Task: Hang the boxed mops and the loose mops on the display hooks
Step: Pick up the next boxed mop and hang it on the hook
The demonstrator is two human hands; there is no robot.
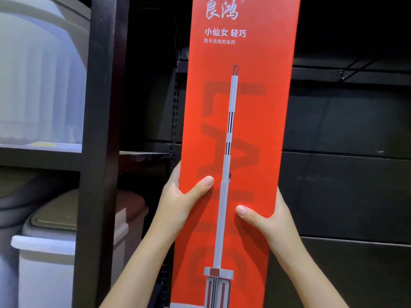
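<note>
1. Red cardboard forms the boxed mop (255, 130), a long, narrow carton held upright in the centre of the view, leaning slightly to the right at the top. Its upper end runs past the top edge of the picture and its lower end past the bottom edge.
2. The front face carries white Chinese characters near the top and a printed picture of a grey mop: handle with a loop at the top, two black-and-white striped bands at mid-length, flat head at the bottom.
3. The left hand (178, 203) grips the left edge of the carton in its lower half. The thumb lies across the red face; the fingers wrap behind the carton and are hidden.
4. The right hand (269, 221) grips the right edge, slightly lower than the left hand. Its thumb also lies on the red face, pointing inward toward the printed handle. Both hands are closed on the carton; both forearms rise from the bottom of the view.
5. Behind the carton stands a dark back panel (347, 185). A slotted black upright (174, 121) runs just beside the left edge of the carton.
6. A black wire display hook (355, 67) projects from a horizontal rail at upper right, apart from the carton. Whether the carton's top is on any hook cannot be told.
7. At left, a dark shelf post (100, 130) fronts a shelf unit. Its upper level holds a translucent white plastic container (42, 81); below stands a lidded bin (62, 241).
</note>
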